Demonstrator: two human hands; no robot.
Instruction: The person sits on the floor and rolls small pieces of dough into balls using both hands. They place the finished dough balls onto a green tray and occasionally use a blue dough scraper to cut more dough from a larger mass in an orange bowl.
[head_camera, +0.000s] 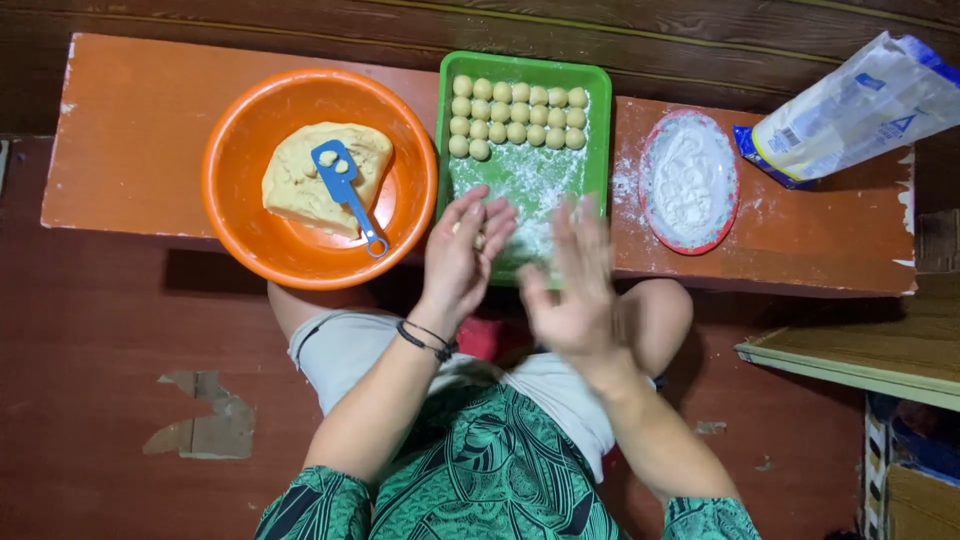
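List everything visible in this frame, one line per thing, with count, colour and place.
Bench: one, orange-brown, across the top.
Bowl: one, orange, bench left.
Dough lump: one, pale yellow, in the bowl.
Scoop: one, blue, lying on the dough.
Tray: one, green, floured, bench middle.
Dough balls: about twenty-three, pale yellow, in rows at the tray's far end.
Plate: one, red-rimmed, holding white flour, right of the tray.
Bag: one, white and blue, far right.
Left hand: one, small dough piece on its palm.
Right hand: one, blurred, open.
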